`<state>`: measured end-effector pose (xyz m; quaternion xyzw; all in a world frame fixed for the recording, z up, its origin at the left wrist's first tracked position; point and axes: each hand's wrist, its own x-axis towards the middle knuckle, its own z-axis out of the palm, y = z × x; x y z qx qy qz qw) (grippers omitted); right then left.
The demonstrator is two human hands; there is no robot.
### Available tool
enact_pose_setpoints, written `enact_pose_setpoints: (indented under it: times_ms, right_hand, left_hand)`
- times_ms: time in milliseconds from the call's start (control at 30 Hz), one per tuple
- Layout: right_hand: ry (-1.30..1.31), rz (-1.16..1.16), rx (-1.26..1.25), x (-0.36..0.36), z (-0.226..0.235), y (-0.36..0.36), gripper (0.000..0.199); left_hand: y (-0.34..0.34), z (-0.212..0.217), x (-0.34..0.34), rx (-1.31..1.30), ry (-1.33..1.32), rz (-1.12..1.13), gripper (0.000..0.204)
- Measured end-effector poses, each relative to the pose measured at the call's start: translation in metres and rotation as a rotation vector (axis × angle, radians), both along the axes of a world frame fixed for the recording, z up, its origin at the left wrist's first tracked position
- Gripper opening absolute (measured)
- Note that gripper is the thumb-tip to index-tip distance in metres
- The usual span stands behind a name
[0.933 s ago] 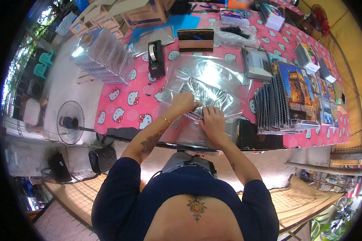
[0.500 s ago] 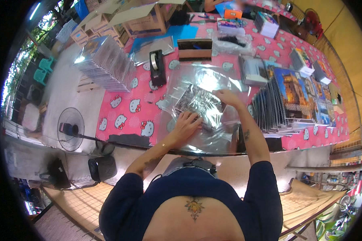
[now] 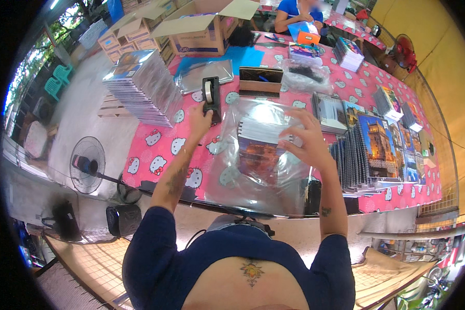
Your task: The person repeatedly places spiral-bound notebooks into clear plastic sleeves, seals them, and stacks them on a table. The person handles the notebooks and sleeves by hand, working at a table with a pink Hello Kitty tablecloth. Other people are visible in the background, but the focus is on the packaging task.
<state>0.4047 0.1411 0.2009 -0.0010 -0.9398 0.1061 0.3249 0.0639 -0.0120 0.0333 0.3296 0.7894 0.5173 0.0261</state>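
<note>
My left hand (image 3: 200, 123) is at the near end of a black tape dispenser (image 3: 211, 98), fingers drawn together against it. Whatever they pinch there is too small to make out. A spiral-bound notebook (image 3: 263, 155) with a building photo on its cover lies in front of me, in or under a clear plastic sleeve (image 3: 232, 181). White spiral-edged pages show at its far end. Over the notebook's right side is my right hand (image 3: 310, 139), open, its fingers curved and apart; whether it touches the plastic I cannot tell.
A tall stack of wrapped notebooks (image 3: 139, 88) stands left. More spiral notebooks (image 3: 351, 155) lean in a row at right. Behind are an open cardboard box (image 3: 196, 39), a small brown box (image 3: 261, 88) and a bag of black pieces (image 3: 306, 75). Another person (image 3: 289, 18) sits beyond.
My left hand has left the plastic and reached the tape dispenser. The right hand has lifted and opened. The notebook now lies straighter, with its cover picture and white pages showing.
</note>
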Motion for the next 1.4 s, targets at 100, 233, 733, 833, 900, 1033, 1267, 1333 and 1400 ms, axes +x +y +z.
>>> enact_pose_setpoints:
  times_ms: [100, 233, 733, 833, 900, 1033, 1267, 1333, 1400]
  right_hand:
    - [-0.035, -0.019, 0.039, -0.006, 0.025, -0.012, 0.027]
    - [-0.072, -0.01, -0.081, -0.03, 0.034, -0.049, 0.03]
    - [-0.251, -0.227, -0.014, -0.089, 0.022, -0.076, 0.049]
    - [-0.288, -0.243, -0.008, -0.089, 0.026, -0.081, 0.05]
    - [-0.301, -0.245, -0.025, -0.091, 0.024, -0.078, 0.05]
    - [-0.378, -0.229, -0.023, -0.098, 0.032, -0.08, 0.047]
    - [-0.25, -0.219, -0.056, -0.075, 0.028, -0.069, 0.051]
    - [-0.1, -0.307, 0.038, -0.045, 0.037, -0.065, 0.056]
    - [0.113, -0.482, -0.23, -0.009, 0.026, -0.045, 0.06]
  left_hand:
    - [0.008, -0.004, -0.052, -0.033, -0.445, 0.031, 0.024]
    - [0.021, -0.031, -0.061, 0.237, -0.463, 0.007, 0.025]
    - [-0.017, 0.021, -0.023, -0.557, -0.025, 0.087, 0.012]
    - [-0.031, 0.042, -0.026, -0.206, -0.251, -0.34, 0.018]
    - [-0.025, 0.093, 0.017, 0.214, -0.447, -0.716, 0.022]
    - [-0.004, 0.144, 0.043, 0.114, -0.063, -0.906, 0.023]
    - [0.001, 0.184, 0.035, 0.08, 0.358, -1.044, 0.016]
    - [-0.001, 0.186, 0.03, 0.083, 0.391, -1.036, 0.012]
    - [0.0, 0.186, 0.026, 0.064, 0.315, -1.038, 0.011]
